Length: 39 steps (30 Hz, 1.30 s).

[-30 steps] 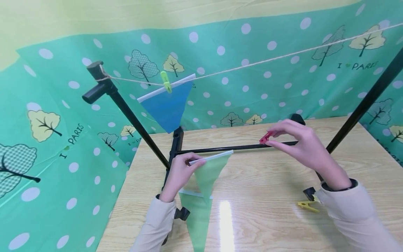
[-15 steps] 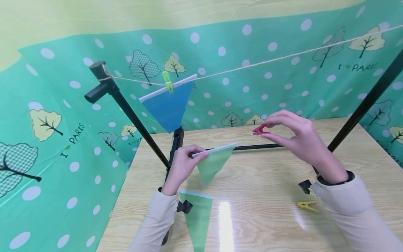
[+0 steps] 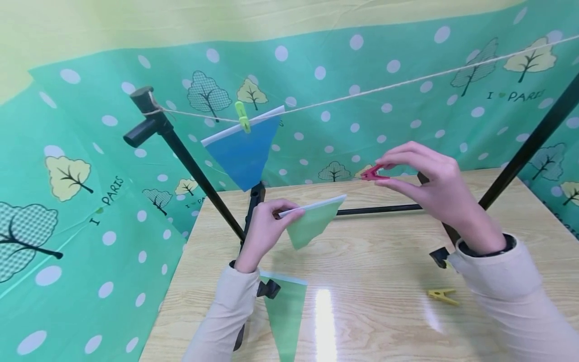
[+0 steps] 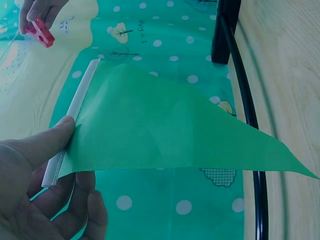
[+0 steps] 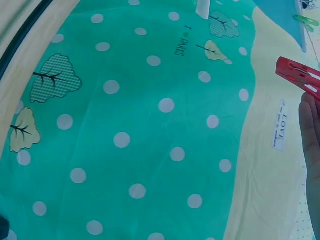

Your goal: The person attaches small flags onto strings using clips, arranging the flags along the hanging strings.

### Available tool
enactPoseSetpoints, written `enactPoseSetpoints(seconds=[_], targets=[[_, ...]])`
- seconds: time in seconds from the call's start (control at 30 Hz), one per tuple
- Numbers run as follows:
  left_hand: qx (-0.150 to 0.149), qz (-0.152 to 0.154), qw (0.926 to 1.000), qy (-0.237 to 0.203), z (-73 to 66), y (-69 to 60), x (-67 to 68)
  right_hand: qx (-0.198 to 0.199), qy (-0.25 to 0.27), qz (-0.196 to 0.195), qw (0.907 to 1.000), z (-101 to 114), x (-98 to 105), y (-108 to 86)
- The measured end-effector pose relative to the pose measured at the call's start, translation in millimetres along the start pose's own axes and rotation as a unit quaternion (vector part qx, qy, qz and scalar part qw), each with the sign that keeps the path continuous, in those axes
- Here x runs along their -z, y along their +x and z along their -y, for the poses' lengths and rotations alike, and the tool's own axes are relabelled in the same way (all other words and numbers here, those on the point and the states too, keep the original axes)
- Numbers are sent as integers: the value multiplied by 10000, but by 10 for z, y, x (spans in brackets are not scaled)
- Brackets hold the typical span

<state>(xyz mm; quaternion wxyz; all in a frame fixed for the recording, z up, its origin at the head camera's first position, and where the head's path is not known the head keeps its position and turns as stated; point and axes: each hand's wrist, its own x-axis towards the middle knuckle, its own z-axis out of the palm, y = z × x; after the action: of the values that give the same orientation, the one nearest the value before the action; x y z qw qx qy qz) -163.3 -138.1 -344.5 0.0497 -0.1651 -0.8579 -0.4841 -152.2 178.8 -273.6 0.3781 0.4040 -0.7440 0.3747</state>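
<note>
Pinched between the thumb and fingers of my left hand is a green pennant by one end of its white top band; the left wrist view shows the cloth spread out to the right. My right hand holds a red clothespin by its handles, a short way right of the pennant. The same clothespin appears at the edge of the right wrist view. Above, a blue pennant hangs from a white string under a light green clothespin.
A second green pennant lies on the wooden table, left of a yellow clothespin. Black poles carry the string, and a black crossbar runs low between them. A patterned cloth hangs behind.
My left hand has risen with the green pennant, moving slightly right and away from the one on the table. My right hand has brought the red clothespin up and a little left.
</note>
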Motion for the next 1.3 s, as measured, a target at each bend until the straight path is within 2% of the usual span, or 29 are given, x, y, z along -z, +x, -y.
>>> enactPoseSetpoints(seconds=[0.27,0.63,0.97,1.3], targets=[[-193,-3,9998,-26,-104,61,0,12,9,-92,10000,53,30,140],[-185,-120,9997,72,-191,184,9,-23,-152,-30,9999,93,74,299],[-262,-228,9992,-174,-312,278,12,43,-240,-60,9997,190,127,484],[-301,-268,9988,-289,-407,363,3,231,-436,-346,9982,243,179,652]])
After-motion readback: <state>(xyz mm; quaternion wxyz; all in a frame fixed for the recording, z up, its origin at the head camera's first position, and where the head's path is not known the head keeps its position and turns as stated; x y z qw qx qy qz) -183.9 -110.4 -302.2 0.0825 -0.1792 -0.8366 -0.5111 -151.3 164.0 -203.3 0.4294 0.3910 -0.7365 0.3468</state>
